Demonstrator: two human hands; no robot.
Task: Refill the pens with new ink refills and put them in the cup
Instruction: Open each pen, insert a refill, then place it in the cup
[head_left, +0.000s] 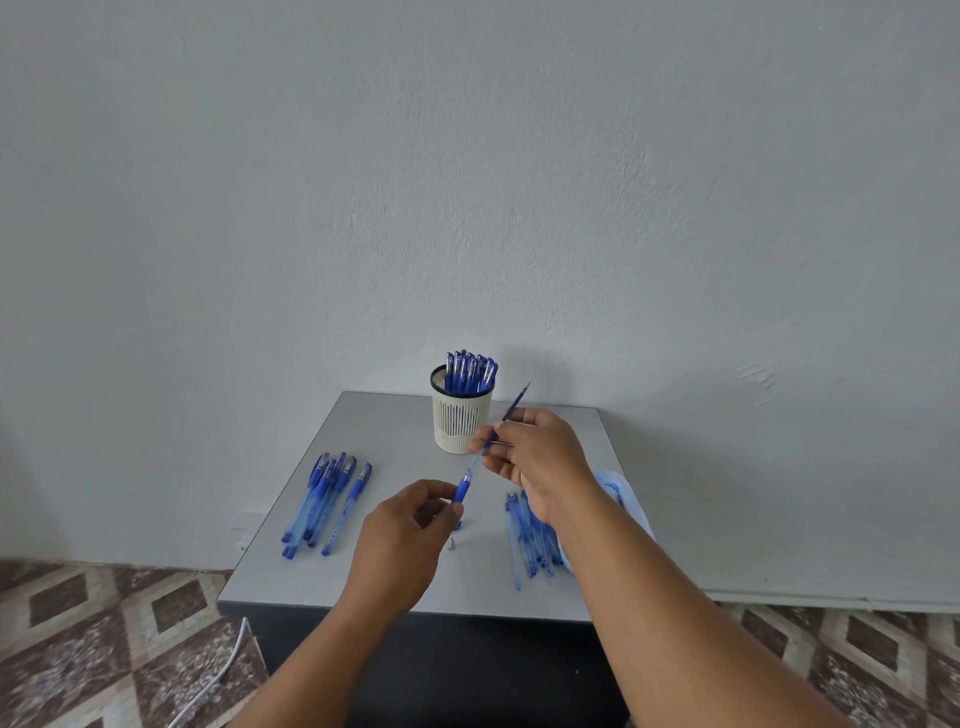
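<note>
My left hand (410, 530) pinches a blue pen barrel (461, 488) by its grip end above the table's middle. My right hand (535, 457) pinches a thin ink refill (511, 408) that runs up to the right from the barrel's open end. A cream mesh cup (461, 418) with a black rim stands at the back, holding several blue capped pens (470, 371). Below my left hand, a small silver pen tip (452, 544) and a blue cap (457, 525) lie on the table.
A pile of several capped blue pens (327, 501) lies on the left of the grey table (384, 431). Several loose refills (530, 540) lie on the right beside a pale blue tray (618, 488). A white cable (218, 675) runs across the tiled floor.
</note>
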